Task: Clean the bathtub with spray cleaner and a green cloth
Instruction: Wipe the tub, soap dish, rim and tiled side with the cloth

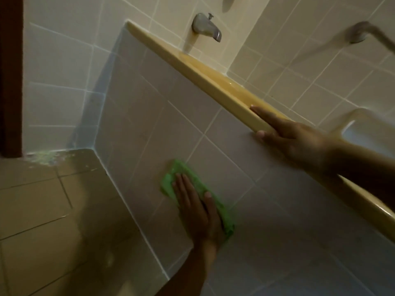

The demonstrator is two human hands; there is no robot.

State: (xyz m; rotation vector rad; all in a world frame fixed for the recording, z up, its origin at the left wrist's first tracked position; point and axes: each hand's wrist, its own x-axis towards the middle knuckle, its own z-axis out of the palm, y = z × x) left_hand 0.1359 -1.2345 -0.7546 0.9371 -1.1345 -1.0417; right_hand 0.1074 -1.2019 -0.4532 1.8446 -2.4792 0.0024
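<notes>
A home bathroom, probably: tiled walls (pixel 320 67), a tub spout (pixel 206 26), and the bathtub (pixel 213 82) rim.

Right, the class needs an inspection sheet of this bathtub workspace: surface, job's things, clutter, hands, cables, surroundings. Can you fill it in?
Surface: tiled tub front below the yellow tub rim.
Job's things: green cloth flat on the tiled tub front; spray cleaner not seen.
Clutter: pale residue in the floor corner.
Grippers: left hand presses the cloth, fingers straight; right hand rests on the rim.
Cables: nothing seen.
Surroundings: wall spout, floor tiles.
</notes>
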